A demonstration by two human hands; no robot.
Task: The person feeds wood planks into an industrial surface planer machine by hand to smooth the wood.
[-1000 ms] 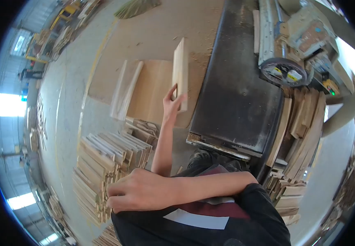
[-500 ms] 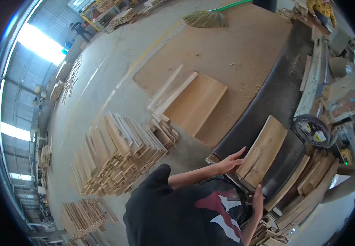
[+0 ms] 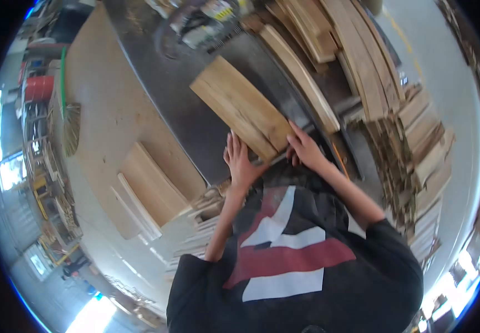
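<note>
A wooden board [image 3: 242, 108] with a dark crack in its grain lies flat on the black machine table [image 3: 165, 91], its near end toward my body. My left hand [image 3: 241, 165] rests against the board's left edge near that end, fingers stretched out and somewhat apart. At the near right corner, my right hand [image 3: 305, 149] grips the board, with some fingers curled beneath and partly hidden. Beyond the far end of the board stands a round, dark-rimmed machine part [image 3: 187, 33], blurred by motion.
Curved wooden pieces [image 3: 301, 77] and long planks [image 3: 362, 61] lie right of the table. Stacked offcuts [image 3: 428, 133] stand farther right. On the left, a wide panel [image 3: 154, 180] and narrow strips [image 3: 140, 208] lie low down, with a broom [image 3: 72, 127] beyond.
My view has swung to the right, so the board and machine now appear nearer the middle and top. Both hands stay at the board's near end.
</note>
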